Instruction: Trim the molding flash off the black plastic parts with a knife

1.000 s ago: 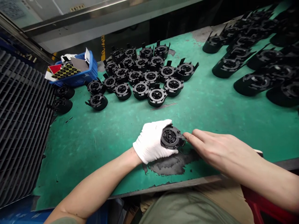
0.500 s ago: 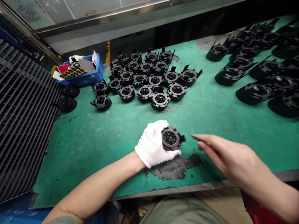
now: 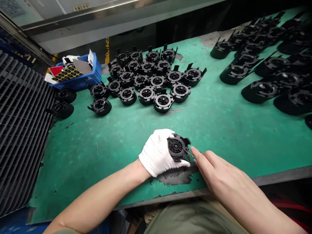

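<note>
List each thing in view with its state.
Round black plastic part: held, ribbed face up
Thin metal tool: tip at part's rim
White-gloved left hand: closed around part
Bare right hand: pinching tool
Blue plastic bin: open, filled
Green tabletop: worn through near front edge

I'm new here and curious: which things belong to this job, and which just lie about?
The job, seemingly:
- round black part, left hand
- thin tool, right hand
- similar black parts standing around

Lying about, apparently:
- blue bin with sheets
- grey slatted rack

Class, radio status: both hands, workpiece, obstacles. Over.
Gloved left hand gripping round black housing. Bare right hand holding thin tool at its rim. Similar housings stand beyond, apart from both hands.
</note>
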A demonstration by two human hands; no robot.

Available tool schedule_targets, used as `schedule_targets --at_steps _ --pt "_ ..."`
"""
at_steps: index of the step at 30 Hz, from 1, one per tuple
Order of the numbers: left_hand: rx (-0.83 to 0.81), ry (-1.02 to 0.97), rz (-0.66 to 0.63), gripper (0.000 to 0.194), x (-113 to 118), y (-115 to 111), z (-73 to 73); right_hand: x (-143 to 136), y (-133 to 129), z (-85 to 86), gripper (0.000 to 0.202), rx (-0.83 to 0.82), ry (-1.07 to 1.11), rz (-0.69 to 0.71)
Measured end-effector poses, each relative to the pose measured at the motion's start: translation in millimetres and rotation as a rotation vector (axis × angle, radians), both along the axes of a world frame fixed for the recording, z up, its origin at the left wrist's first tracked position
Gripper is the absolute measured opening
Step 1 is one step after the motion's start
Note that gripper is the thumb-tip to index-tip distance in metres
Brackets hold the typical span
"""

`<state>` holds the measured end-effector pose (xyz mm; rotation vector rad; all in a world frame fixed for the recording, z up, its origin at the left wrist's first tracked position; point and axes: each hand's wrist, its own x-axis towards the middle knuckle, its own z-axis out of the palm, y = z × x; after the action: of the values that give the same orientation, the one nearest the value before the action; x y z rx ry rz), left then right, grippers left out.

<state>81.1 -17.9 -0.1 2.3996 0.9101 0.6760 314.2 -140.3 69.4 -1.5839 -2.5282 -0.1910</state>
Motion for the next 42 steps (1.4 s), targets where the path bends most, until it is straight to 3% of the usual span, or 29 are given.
schedule_targets --at_steps 2,5,11,18,24,27,33,42 --pt "-0.054 0.038 -0.071 0.074 3 3 8.4 -8 0 -0.3 0.068 0.007 -0.016 -0.025" --pt "-0.099 0.038 -0.104 0.065 7 6 19.2 -18 2 1.3 0.064 0.025 -0.049 -0.055" --pt "-0.071 0.011 -0.038 0.071 6 2 9.0 -26 0 7.1 0.061 0.045 -0.108 -0.107" --pt "-0.052 -0.039 0.158 0.097 6 -10 -4.1 -31 -8 -8.1 0.055 0.06 -0.087 -0.175" --pt "-0.108 -0.056 0.194 0.08 7 -11 6.0 -36 -6 -5.4 0.045 0.056 -0.127 -0.199" --pt "-0.116 -0.039 0.21 0.082 6 -11 6.6 -35 -4 -1.6 0.046 0.049 -0.132 -0.192" --pt "-0.037 -0.04 0.236 0.098 5 -14 -5.6 -33 -3 -3.0 0.048 0.002 -0.16 -0.21" --pt "-0.058 -0.033 0.259 0.083 10 -13 4.0 -42 -3 -0.8 0.037 -0.008 -0.201 -0.297"
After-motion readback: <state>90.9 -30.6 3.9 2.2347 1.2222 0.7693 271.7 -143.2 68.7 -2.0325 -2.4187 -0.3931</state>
